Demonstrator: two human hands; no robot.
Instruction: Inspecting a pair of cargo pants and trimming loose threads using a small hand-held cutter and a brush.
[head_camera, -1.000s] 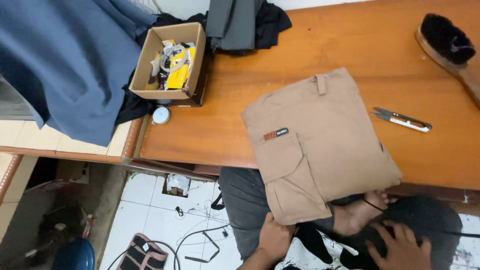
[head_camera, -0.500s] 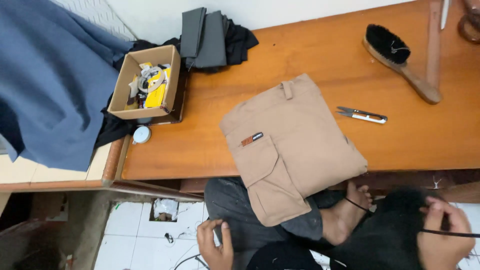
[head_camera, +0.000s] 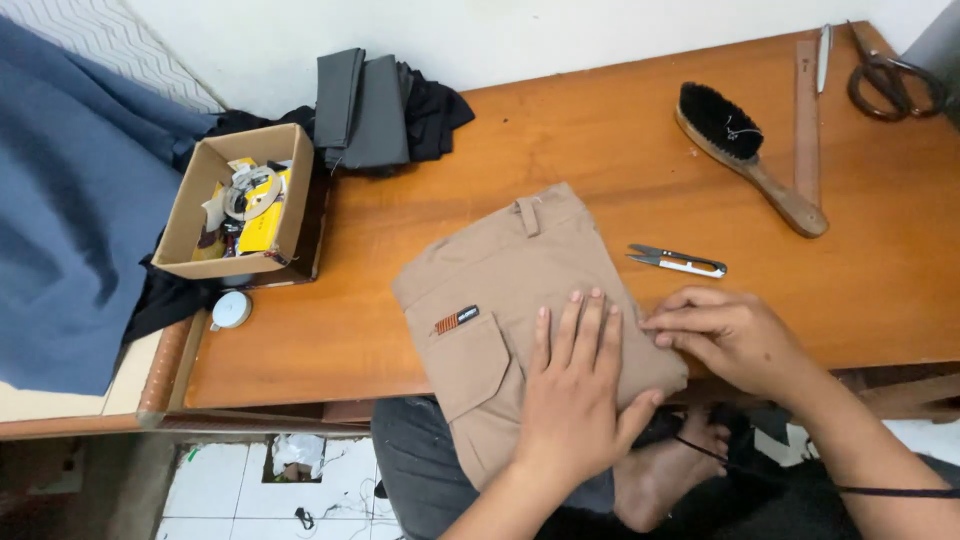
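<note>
Folded trousers (head_camera: 510, 290) on table (head_camera: 420, 340) front edge, both hands on them, snips (head_camera: 678, 262) just right, brush (head_camera: 745, 155) behind, box (head_camera: 240, 200) far left

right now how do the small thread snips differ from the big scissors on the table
The thread snips are small, silvery and lie near the right hand, beside the tan trousers. The scissors are larger and dark, with big looped handles, and lie at the table's far right corner, away from both hands. Both lie flat and untouched.
</note>
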